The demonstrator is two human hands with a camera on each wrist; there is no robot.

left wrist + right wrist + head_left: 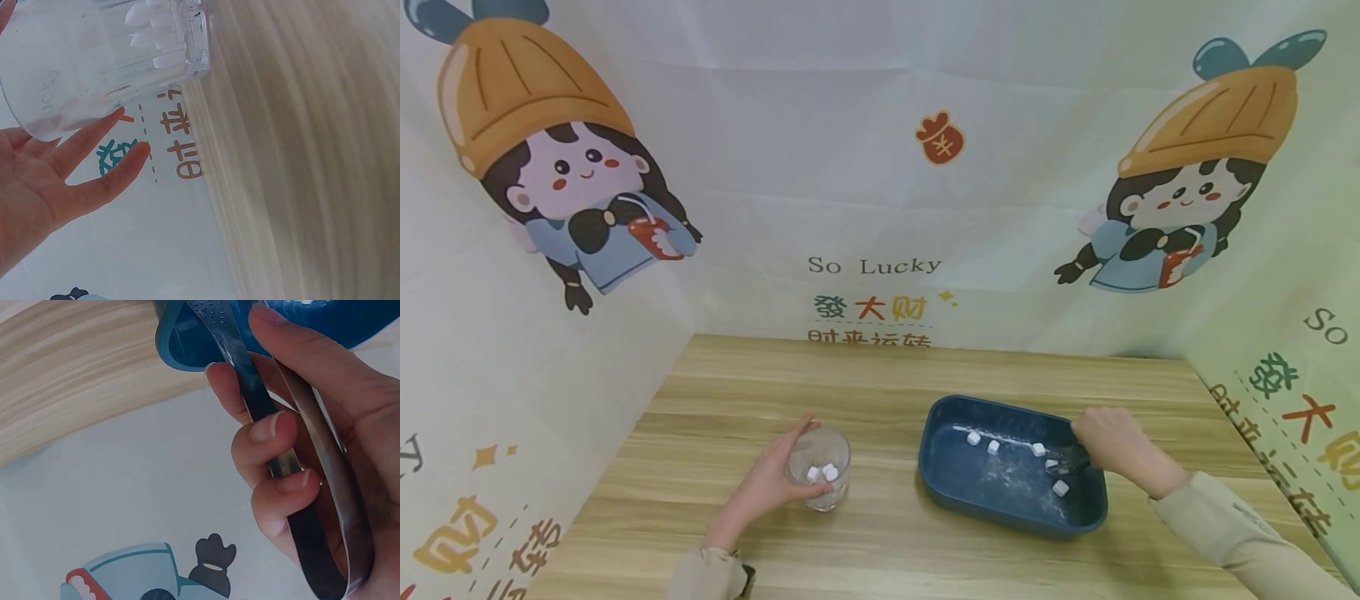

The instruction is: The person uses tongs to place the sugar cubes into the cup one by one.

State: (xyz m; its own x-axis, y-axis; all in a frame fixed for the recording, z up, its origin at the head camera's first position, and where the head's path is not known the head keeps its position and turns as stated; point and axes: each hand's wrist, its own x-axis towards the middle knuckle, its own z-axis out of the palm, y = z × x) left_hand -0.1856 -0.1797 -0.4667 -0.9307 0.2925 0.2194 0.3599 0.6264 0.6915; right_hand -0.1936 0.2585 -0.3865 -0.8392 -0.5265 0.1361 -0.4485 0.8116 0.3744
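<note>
My left hand [763, 483] holds a clear drinking glass [822, 439] at its side, thumb and fingers around it. At least two white cubes [830, 472] lie inside the glass. In the left wrist view the glass [69, 56] appears sideways, with two fingers extended beside it. My right hand [1108, 437] grips metal tongs [255, 394], fingers curled round one arm and thumb on the other. The tongs' perforated end reaches into a dark blue rectangular tub [951, 500]. Several white cubes [993, 447] sit in the tub, one close to the tongs; whether they pinch it, I cannot tell.
Both the tub and the glass stand on a wood-grain table [737, 392], the tub to the right of the glass. Printed cloth walls [760, 167] with cartoon figures and lettering enclose the table at the back and both sides.
</note>
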